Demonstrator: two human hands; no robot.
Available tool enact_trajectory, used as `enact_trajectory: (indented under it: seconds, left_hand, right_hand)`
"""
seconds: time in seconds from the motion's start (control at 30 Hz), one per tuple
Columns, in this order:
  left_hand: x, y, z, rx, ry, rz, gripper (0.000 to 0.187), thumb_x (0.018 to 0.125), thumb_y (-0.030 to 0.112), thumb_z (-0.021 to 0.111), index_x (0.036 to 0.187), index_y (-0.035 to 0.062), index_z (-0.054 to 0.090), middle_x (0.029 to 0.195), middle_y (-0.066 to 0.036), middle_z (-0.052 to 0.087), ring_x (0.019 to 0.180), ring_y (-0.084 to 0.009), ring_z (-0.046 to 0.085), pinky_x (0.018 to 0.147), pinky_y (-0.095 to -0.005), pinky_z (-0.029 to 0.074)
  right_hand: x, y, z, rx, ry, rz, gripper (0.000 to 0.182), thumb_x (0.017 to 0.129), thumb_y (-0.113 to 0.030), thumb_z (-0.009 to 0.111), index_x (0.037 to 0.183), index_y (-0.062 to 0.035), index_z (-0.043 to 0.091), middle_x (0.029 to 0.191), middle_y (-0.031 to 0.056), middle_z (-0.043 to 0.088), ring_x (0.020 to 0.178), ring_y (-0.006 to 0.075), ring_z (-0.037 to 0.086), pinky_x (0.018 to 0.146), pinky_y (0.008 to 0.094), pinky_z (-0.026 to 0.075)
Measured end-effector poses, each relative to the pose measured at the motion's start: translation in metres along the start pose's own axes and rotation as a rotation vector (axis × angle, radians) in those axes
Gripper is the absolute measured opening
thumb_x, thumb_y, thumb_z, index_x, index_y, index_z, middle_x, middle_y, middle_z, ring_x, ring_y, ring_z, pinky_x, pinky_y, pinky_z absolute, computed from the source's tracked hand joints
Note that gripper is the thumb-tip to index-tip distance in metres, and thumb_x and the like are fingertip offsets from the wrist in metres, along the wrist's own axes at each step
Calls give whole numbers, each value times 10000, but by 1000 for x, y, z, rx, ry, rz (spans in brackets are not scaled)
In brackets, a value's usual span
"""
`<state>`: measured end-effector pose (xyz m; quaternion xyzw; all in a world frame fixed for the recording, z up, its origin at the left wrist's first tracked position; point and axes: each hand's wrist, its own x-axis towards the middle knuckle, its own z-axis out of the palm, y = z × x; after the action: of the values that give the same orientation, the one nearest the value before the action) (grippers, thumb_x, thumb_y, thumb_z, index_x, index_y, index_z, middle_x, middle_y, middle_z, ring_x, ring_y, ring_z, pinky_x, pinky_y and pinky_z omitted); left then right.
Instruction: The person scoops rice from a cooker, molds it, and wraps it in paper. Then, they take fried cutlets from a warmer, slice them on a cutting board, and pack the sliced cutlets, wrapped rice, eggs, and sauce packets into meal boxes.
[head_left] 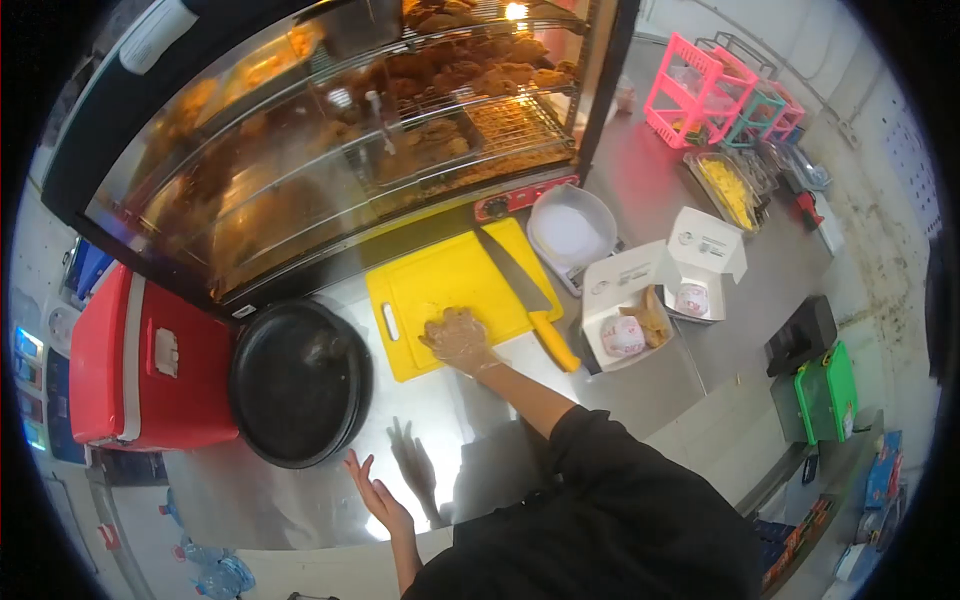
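My right hand (460,341), in a clear plastic glove, rests on the yellow cutting board (425,278) with its fingers apart and nothing visible in it. To its right a large knife with a yellow handle (554,341) lies across the board, the handle past the board's edge. My left hand (382,500) is bare and raised over the steel counter's front edge. Its fingers are stretched out, and it holds nothing. Beside the board, to the left, sit black round pans (297,385), one stacked in another.
Behind the board stands a glass warming cabinet (300,180) with roasted pieces on racks. On the right are a scale with a white bowl (571,226), open takeaway boxes (625,310), a tray of yellow food (727,190) and a pink basket (695,90). A red cooler (185,365) is left.
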<state>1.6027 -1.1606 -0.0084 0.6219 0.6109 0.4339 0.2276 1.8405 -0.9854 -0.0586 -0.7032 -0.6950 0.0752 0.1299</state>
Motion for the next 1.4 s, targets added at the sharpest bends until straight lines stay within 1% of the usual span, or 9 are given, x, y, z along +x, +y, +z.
enact_trajectory:
  seconds: [0.27, 0.37, 0.43, 0.5, 0.57, 0.63, 0.8, 1.33, 1.4]
  left_hand:
    - [-14, 29, 38, 61, 100, 37, 447, 981, 318, 276, 1200, -17, 475, 1431, -171, 311, 1358, -360, 188, 1088, -458, 154]
    - [-29, 34, 89, 14, 115, -8, 436, 982, 304, 275, 1215, -14, 460, 1409, -162, 344, 1331, -332, 254, 1085, -440, 175]
    - [-36, 56, 125, -118, 118, -106, 433, 982, 309, 278, 1248, 5, 433, 1378, -156, 377, 1295, -299, 313, 1078, -416, 199]
    - [-46, 74, 155, -160, 43, -68, 402, 980, 279, 297, 1266, 25, 422, 1389, -152, 362, 1306, -287, 297, 1082, -406, 189]
    - [-56, 96, 181, -193, 1, -59, 394, 978, 265, 303, 1269, 25, 418, 1391, -152, 358, 1307, -284, 296, 1083, -406, 187]
    - [-67, 111, 197, -218, -75, -61, 383, 975, 243, 310, 1269, 21, 416, 1391, -157, 357, 1311, -279, 292, 1088, -406, 179]
    - [-82, 121, 219, -267, -155, -121, 385, 974, 236, 316, 1274, 14, 412, 1376, -155, 376, 1304, -272, 305, 1093, -397, 172]
    - [-81, 140, 235, -234, -163, -100, 366, 963, 209, 347, 1249, -3, 432, 1354, -154, 404, 1286, -269, 335, 1091, -387, 183]
    - [-80, 141, 239, -242, -170, -89, 357, 960, 201, 352, 1242, 1, 441, 1359, -153, 401, 1283, -269, 340, 1087, -387, 192]
  right_hand:
    - [-39, 65, -97, 449, 313, 25, 159, 829, -264, 555, 911, -129, 578, 894, 84, 569, 805, 216, 562, 697, 345, 470]
    - [-42, 109, -141, 1190, 433, 306, 173, 788, -244, 598, 899, -130, 530, 731, 12, 539, 598, 137, 508, 467, 305, 423]
    - [-54, 148, -181, 2367, 332, 229, 249, 829, -278, 613, 1000, -156, 479, 670, -25, 465, 504, 106, 451, 408, 241, 371]
    - [-78, 192, -226, 2383, 502, 164, 273, 874, -326, 578, 1063, -173, 454, 690, -26, 453, 513, 91, 452, 412, 220, 380]
    - [-116, 232, -272, 2343, 846, 557, 273, 880, -318, 578, 1079, -177, 455, 737, -9, 461, 536, 81, 469, 401, 192, 369]
    - [-158, 301, -266, 1731, 1001, 381, 242, 873, -264, 586, 1074, -175, 484, 810, 11, 490, 637, 100, 513, 453, 246, 431]
    - [-210, 445, -169, 316, 914, 613, 270, 776, -78, 611, 1038, -95, 548, 873, 111, 534, 810, 288, 558, 721, 412, 468]
    - [-205, 440, -188, 581, 478, 660, 415, 860, -131, 486, 1269, -71, 451, 1161, 228, 399, 1040, 335, 475, 929, 445, 383]
    - [-207, 457, -175, 194, 385, 608, 472, 805, -61, 485, 1272, -19, 425, 1189, 251, 405, 1072, 380, 465, 899, 424, 413]
